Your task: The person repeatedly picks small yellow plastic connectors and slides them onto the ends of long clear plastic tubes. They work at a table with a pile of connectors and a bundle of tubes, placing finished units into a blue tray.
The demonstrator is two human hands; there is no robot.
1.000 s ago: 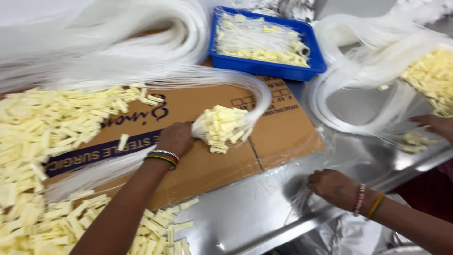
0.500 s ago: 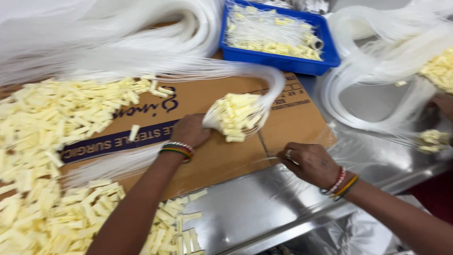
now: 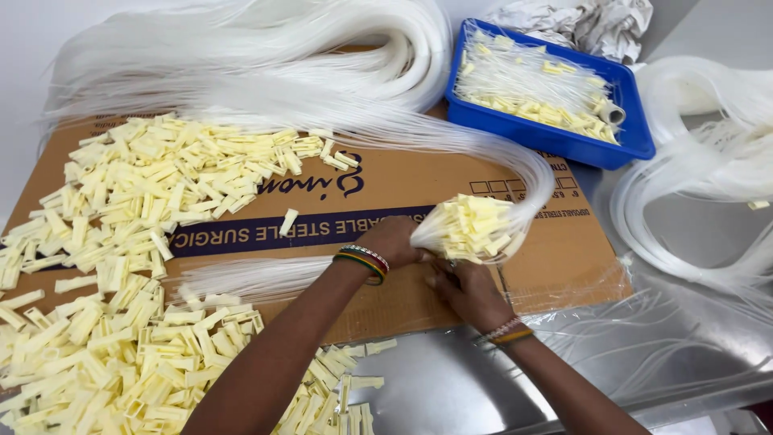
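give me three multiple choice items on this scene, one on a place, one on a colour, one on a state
1. Where does the blue tray sit?
A. at the far right of the cardboard sheet
B. on the loose pile of pale yellow clips
C. under the hands

2. What colour are the small plastic clips?
A. red
B. pale yellow
C. black

3. What are the hands doing?
A. both lie flat on the bare metal table
B. both are at the bundle of clips and clear tubes
C. one lifts the tray

Answers: 1 A, the tray stands at the cardboard's far right corner. 2 B, every pile is pale yellow. 3 B, the left hand and right hand meet at the bundle.
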